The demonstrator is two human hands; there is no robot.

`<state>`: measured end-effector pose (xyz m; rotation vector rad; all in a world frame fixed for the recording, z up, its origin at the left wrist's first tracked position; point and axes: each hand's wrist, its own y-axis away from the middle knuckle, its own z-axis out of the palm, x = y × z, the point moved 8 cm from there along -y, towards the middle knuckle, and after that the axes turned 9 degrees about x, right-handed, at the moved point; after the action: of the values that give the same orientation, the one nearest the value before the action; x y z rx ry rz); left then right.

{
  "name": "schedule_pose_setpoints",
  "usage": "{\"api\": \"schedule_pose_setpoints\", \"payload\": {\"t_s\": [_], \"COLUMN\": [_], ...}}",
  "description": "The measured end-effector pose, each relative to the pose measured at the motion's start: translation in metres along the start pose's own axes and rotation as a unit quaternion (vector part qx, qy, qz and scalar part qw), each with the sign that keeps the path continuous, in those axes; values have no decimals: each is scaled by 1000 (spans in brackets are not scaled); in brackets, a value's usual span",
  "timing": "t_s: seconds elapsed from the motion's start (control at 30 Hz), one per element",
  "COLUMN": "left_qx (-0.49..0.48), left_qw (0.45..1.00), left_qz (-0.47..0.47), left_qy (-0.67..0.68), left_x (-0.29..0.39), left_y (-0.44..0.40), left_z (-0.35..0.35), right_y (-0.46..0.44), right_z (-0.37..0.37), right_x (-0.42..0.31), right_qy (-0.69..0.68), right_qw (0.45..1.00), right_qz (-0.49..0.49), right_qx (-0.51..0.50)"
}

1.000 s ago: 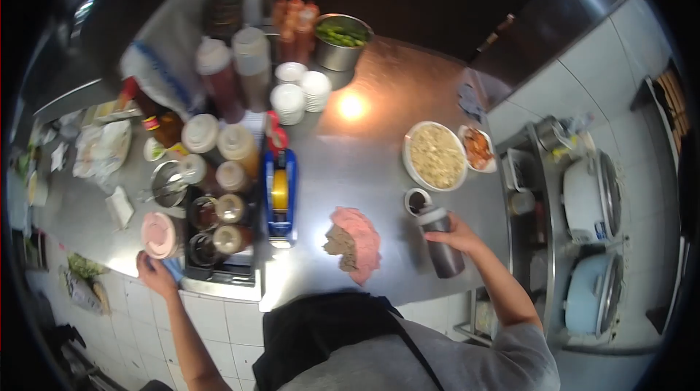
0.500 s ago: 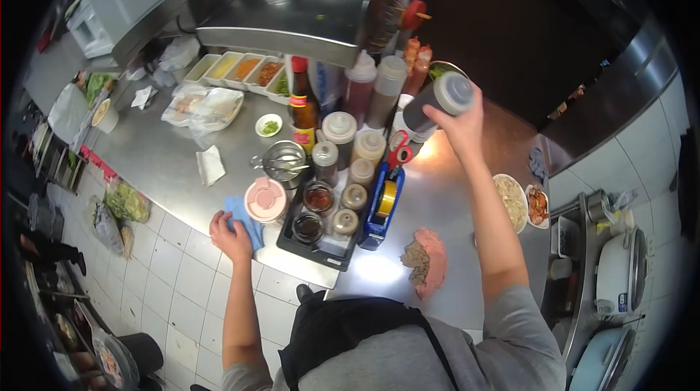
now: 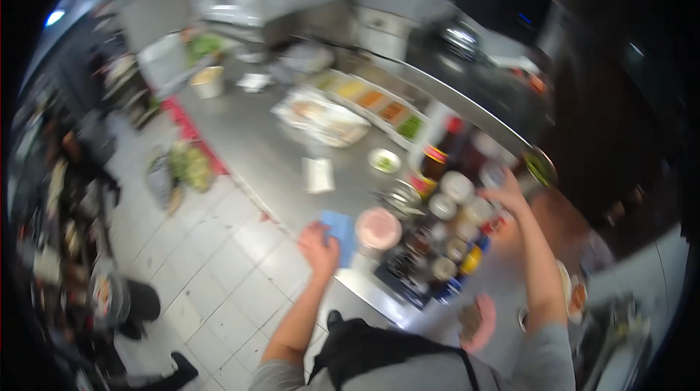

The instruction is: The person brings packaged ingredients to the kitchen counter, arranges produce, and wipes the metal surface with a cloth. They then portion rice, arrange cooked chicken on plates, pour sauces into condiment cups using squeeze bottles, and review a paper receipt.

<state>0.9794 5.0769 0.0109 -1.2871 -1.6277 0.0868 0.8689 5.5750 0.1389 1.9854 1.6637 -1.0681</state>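
Observation:
The picture is blurred by motion. My left hand (image 3: 319, 247) lies at the counter's front edge, its fingers curled on a folded blue cloth (image 3: 340, 234). Beside the cloth stands a tub with a pink lid (image 3: 378, 228). My right hand (image 3: 508, 193) is at the back of the sauce bottles, its fingers round a squeeze bottle (image 3: 493, 172) with a pale cap; its lower part is hidden. A black tray (image 3: 401, 290) holds jars and squeeze bottles between my hands. Behind it are a brown bottle with a red cap (image 3: 435, 158) and a metal bowl (image 3: 400, 198).
Topping containers (image 3: 370, 99) line the back of the steel counter (image 3: 273, 150). A plastic-wrapped package (image 3: 321, 118), a white napkin (image 3: 318, 175) and a small dish of chopped greens (image 3: 384, 161) lie nearer. A pink piece (image 3: 481, 324) lies at right. Bagged vegetables (image 3: 191, 165) sit on the floor.
My view has swung left, so the counter appears further right and tilted. My right hand has brought the squeeze bottle from the right toward the other bottles. My left hand stays at the cloth.

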Motion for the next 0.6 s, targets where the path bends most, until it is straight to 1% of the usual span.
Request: {"api": "schedule_pose_setpoints", "payload": {"t_s": [0.03,0.07,0.1,0.13,0.17,0.2,0.23,0.27,0.33,0.37,0.4,0.43,0.53,0.6], "left_qx": [9,16,12,9,19,24,25,21,18,14,12,12,15,12], "left_qw": [1000,1000,1000,1000,1000,1000,1000,1000,1000,1000,1000,1000,1000,1000], "left_qz": [-9,-15,-15,-18,-9,-12,-12,-11,-16,-17,-18,-19,-25,-23], "left_qy": [-1,2,3,2,-12,-9,-1,11,13,14,14,13,9,18], "left_x": [1,3,6,11,12,12,15,18,20,20,21,21,15,14], "left_y": [0,-1,-2,-5,-5,-5,-6,-7,-9,-8,-7,-6,-5,-5], "left_z": [-2,-6,-8,-14,-17,-22,-24,-25,-27,-27,-27,-26,-25,-25], "right_y": [-11,15,9,-3,-8,-1,9,15,52,76,95,104,113,112], "right_z": [13,12,17,19,21,17,4,-3,-11,-2,10,22,49,53], "right_x": [30,-9,10,23,27,7,-28,-59,-138,-171,-192,-197,-185,-185], "right_qy": [-13,-84,-123,-29,-9,-18,21,-26,-41,65,171,142,180,194], "right_qw": [998,990,983,990,992,987,990,984,958,937,903,902,892,894], "right_qz": [-47,64,80,65,-4,-12,-84,-167,-285,-341,-391,-403,-407,-395], "right_qx": [-27,-93,-111,-122,-125,-158,-109,-62,-7,-29,-49,-68,-77,-79]}}
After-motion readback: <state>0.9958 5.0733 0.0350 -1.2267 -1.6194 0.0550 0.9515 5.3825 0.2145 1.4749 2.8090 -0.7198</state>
